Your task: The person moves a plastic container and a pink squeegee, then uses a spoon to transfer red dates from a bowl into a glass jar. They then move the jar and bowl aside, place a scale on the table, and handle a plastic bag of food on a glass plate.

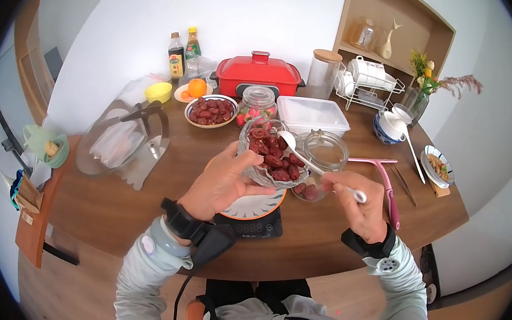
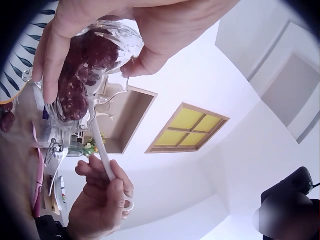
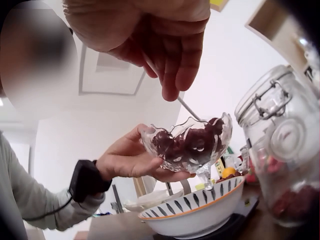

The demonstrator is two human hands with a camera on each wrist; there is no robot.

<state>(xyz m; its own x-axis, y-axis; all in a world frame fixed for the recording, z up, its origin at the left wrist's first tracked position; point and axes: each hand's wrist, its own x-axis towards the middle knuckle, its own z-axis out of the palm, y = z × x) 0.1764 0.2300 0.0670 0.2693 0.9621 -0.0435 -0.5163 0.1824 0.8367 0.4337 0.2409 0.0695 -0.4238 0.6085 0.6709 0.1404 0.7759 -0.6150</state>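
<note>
My left hand (image 1: pixel 224 178) grips a clear glass bowl (image 3: pixel 229 131) of dark red dates (image 1: pixel 277 158), thumb at the rim and fingers beneath. The bowl is held tilted above a white plate-like dish (image 1: pixel 254 206) with an orange rim, which rests on a black scale (image 1: pixel 256 228). Between thumb and fingers of my right hand (image 1: pixel 360 202) is the handle of a white spoon (image 2: pixel 101 150); its head lies against the dates. Just right of the bowl stands an open glass jar (image 3: pixel 287 150) with some dates at its bottom.
Behind are a bowl of dates (image 1: pixel 211 111), a lidded jar (image 1: pixel 257 102), a red cooker (image 1: pixel 259 74) and a white plastic box (image 1: pixel 313 115). On the right lie a pink tool (image 1: pixel 388 191), tongs (image 1: pixel 403 185) and a dish of food (image 1: pixel 437 167). A glass lid (image 1: pixel 111 139) is at left.
</note>
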